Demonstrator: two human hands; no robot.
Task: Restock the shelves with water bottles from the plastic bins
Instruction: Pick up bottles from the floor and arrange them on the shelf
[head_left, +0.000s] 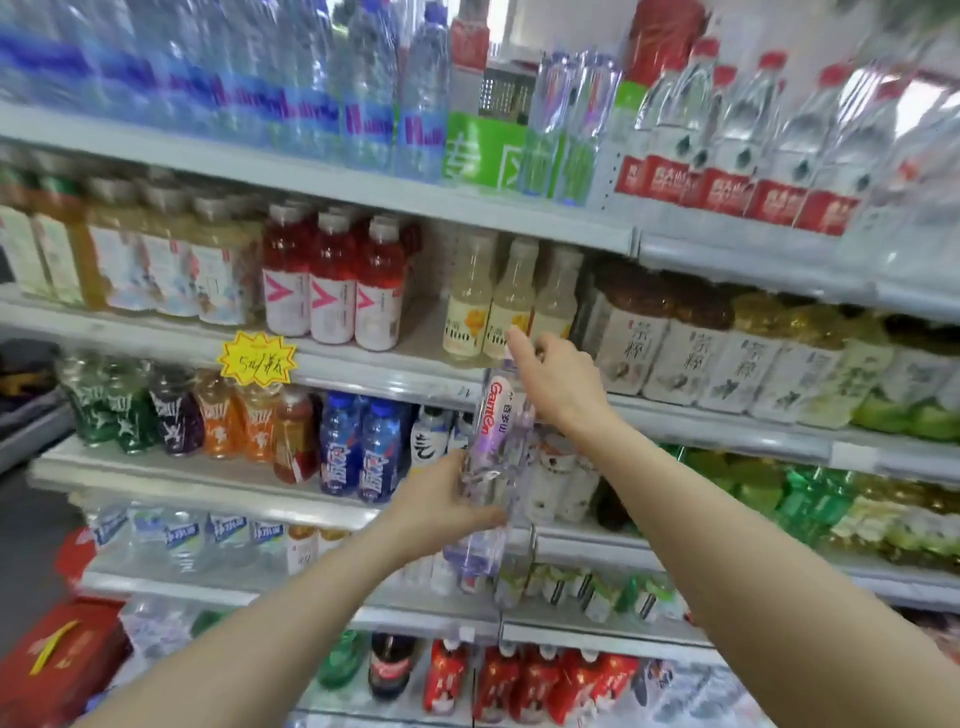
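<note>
Between our fingers (511, 340) we see a clear plastic water bottle (493, 467) with a lilac tint and a white label lettered in red. Left of them hangs a yellow starburst price tag (257, 358); above it stand red drink bottles (332, 280) with white labels.

"Ganten" on held water bottle (500, 415)

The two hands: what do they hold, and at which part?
Clear water bottles, seemingly two together. The left hand grips the lower body; the right hand holds the top near the necks.
</note>
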